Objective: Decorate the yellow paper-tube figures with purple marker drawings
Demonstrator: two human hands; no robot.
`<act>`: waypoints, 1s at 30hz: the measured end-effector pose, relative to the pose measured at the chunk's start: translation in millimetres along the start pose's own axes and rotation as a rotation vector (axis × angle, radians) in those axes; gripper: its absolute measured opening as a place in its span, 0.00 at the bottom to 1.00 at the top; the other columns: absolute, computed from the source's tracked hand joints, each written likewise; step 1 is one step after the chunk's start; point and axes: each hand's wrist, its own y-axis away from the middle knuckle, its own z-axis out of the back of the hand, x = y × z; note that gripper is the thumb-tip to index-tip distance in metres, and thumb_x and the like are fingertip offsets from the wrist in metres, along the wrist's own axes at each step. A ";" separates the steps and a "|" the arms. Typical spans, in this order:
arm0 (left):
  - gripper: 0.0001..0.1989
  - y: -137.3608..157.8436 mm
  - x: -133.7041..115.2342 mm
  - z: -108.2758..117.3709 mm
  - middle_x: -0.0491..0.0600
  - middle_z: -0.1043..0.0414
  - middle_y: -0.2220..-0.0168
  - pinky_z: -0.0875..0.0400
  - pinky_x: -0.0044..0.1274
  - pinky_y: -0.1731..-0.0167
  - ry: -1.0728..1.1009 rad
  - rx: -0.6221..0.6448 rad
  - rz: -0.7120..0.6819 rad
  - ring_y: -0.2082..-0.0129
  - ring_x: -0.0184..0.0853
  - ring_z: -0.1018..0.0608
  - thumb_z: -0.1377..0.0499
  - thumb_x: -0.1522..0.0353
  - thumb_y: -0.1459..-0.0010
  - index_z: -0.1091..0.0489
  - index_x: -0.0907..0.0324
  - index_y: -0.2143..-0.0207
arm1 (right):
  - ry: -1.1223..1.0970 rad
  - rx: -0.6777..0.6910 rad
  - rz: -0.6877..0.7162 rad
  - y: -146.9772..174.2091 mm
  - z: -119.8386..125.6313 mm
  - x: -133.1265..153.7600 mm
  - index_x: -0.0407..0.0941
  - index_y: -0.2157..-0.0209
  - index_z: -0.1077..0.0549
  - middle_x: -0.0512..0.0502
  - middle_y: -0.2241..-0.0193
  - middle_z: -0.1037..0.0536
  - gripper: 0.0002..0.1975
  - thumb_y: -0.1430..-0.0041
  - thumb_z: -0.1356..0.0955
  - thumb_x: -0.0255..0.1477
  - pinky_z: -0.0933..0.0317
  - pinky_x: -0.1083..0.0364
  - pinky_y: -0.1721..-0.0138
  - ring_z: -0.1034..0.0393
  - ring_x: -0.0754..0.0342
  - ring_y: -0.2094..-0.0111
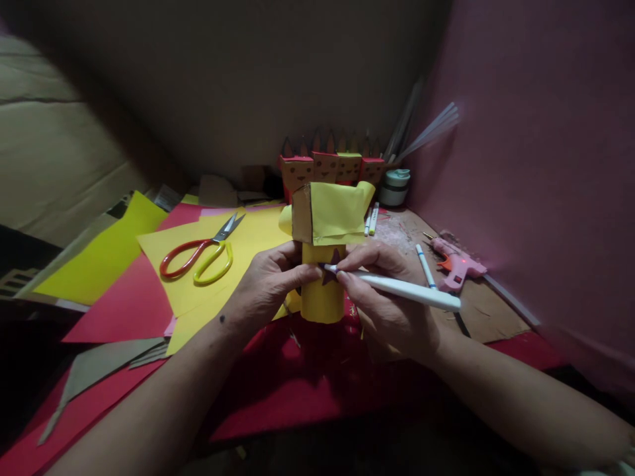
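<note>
A paper figure [322,294] made of a yellow tube with a box-shaped head [337,213] stands upright in front of me. Yellow paper covers one side of the head, and bare brown cardboard shows on another. My left hand [272,281] is closed round the tube from the left, thumb across its front. On the tube is a dark purple star [331,268]. Between the thumb and fingers of my right hand [384,291] is a white marker [407,291], its tip at the star. Whether the tip touches the star I cannot tell.
Scissors [213,254] with red and yellow handles lie on yellow paper [258,228] at left. Several cardboard figures [325,168] stand at the back. On the right are a pink glue gun [459,264], a capped marker [425,266] and a lidded jar [394,188].
</note>
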 end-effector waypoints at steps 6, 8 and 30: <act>0.18 0.3 0.4 -0.4 0.52 0.16 0.55 0.26 0.31 0.54 0.007 0.008 0.005 0.54 0.45 0.19 0.31 0.70 0.47 0.18 0.57 0.52 | 0.019 0.007 -0.008 0.0 1.2 2.8 0.49 0.66 0.25 0.51 0.70 0.24 0.04 0.39 0.27 0.27 0.31 0.52 0.61 0.27 0.52 0.64; 0.18 0.4 0.6 -0.3 0.52 0.16 0.55 0.26 0.30 0.55 0.016 0.016 0.003 0.55 0.44 0.19 0.31 0.69 0.47 0.18 0.56 0.52 | 0.033 0.014 0.007 -0.4 1.8 3.4 0.49 0.67 0.26 0.51 0.70 0.24 0.04 0.39 0.27 0.27 0.32 0.52 0.61 0.27 0.52 0.64; 0.19 0.6 -0.1 -1.0 0.54 0.17 0.55 0.26 0.32 0.54 0.042 -0.001 0.013 0.54 0.46 0.19 0.29 0.67 0.49 0.18 0.58 0.53 | 0.113 0.002 0.069 -2.0 4.9 8.0 0.49 0.69 0.27 0.52 0.74 0.26 0.06 0.41 0.29 0.24 0.31 0.52 0.64 0.27 0.52 0.67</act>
